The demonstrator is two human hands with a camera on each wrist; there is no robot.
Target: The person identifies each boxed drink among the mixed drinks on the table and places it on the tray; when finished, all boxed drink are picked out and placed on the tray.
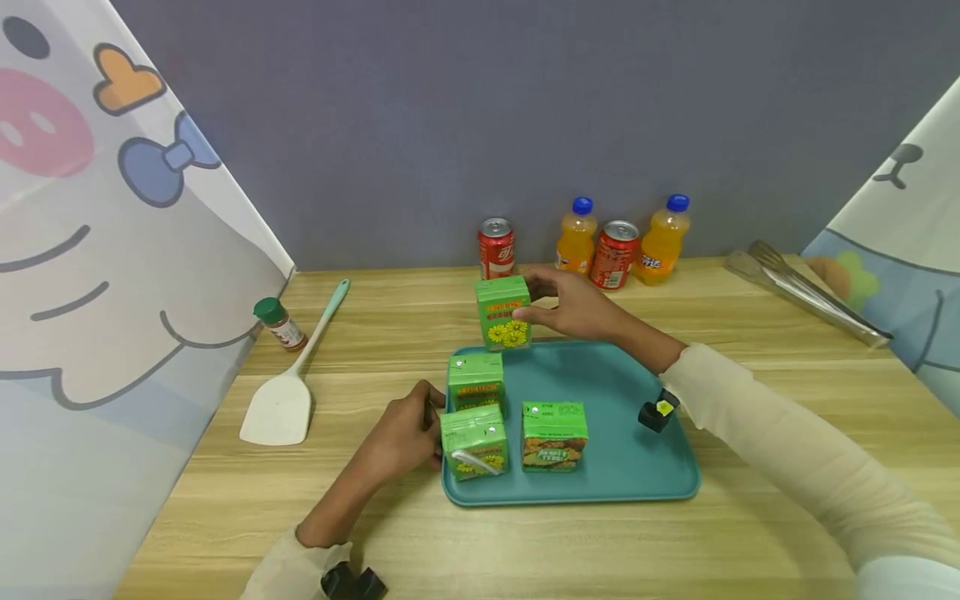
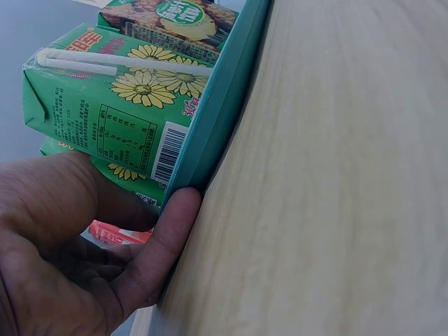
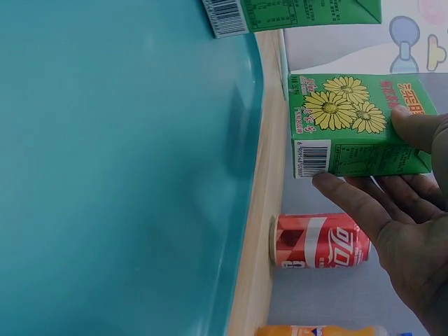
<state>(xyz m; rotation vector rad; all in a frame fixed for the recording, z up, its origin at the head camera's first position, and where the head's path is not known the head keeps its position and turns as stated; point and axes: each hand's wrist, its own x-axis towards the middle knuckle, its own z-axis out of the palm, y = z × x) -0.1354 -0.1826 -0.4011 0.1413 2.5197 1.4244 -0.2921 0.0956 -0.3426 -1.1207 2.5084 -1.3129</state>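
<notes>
My right hand [image 1: 573, 304] holds a green drink carton [image 1: 503, 323] with yellow flowers, raised over the tray's back-left edge. In the right wrist view that carton [image 3: 360, 126] is gripped between thumb and fingers, clear of the tray [image 3: 126, 182]. At the left side of the teal tray [image 1: 637, 467], my left hand [image 1: 405, 433] touches the rim; its thumb and fingers [image 2: 171, 231] pinch the edge in the left wrist view. Two flowered cartons stand along the tray's left side, the front carton [image 1: 475, 446] with a straw. A brown-and-green carton [image 1: 554, 442] stands right of them.
Behind the tray stand a red cola can [image 1: 496, 250], an orange drink bottle [image 1: 576, 237], another can [image 1: 615, 257] and another bottle [image 1: 663, 242]. To the left lie a white spatula [image 1: 279, 408] and a green-capped jar [image 1: 282, 323]. Metal tongs [image 1: 813, 296] lie far right.
</notes>
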